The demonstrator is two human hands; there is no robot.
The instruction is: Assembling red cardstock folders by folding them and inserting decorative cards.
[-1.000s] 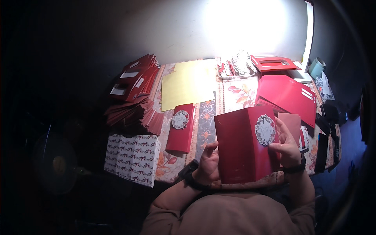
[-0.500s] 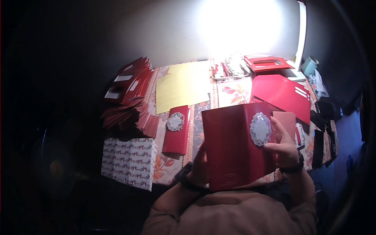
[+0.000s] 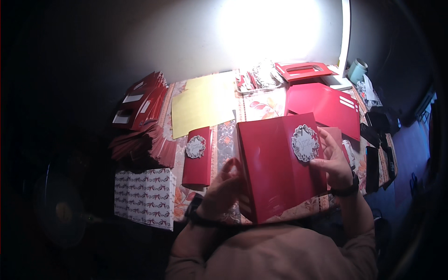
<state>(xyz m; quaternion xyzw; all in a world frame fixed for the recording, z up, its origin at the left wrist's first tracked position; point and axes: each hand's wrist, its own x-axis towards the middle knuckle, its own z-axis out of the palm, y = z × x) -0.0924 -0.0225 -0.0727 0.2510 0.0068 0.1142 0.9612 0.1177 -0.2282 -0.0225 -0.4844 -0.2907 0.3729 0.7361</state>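
A large red folded card is held up in front of me, tilted, with a white oval wreath tag near its right edge. My right hand grips that edge, thumb on the front beside the tag and fingers behind. At the left edge, my left hand curls its fingers against the card, and they are partly hidden behind it. Left of that hand lies a narrower red folded card with a similar wreath tag. White slots show on the held card's lower left side.
Yellow sheets lie behind. At the left are a stack of red cut-out cards and a ribbon-patterned white box. A tray of tags, flat red cards, a lamp post and a blue-green cup stand towards the right.
The held card has turned slightly, its tag now facing me more clearly. My left hand has come out from behind it to the left edge. The whole view has shifted a little.
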